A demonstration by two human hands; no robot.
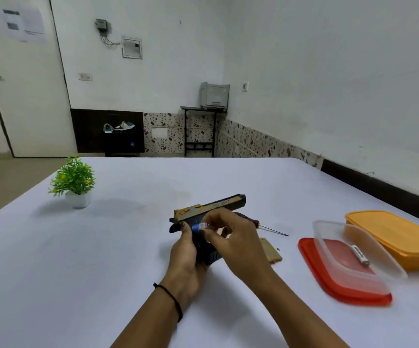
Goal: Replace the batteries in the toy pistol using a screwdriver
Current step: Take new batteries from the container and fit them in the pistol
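A black and gold toy pistol is held above the white table, barrel pointing right. My left hand grips its black handle from below. My right hand pinches a blue and white battery against the side of the handle. The screwdriver lies on the table just behind my right hand, its dark handle mostly hidden. The gold battery cover lies right of my hands, with a tiny dark screw beside it. Another white battery lies in a clear box.
A clear box on a red lid sits at the right, with an orange lidded container behind it. A small green plant in a white pot stands at the far left of the table.
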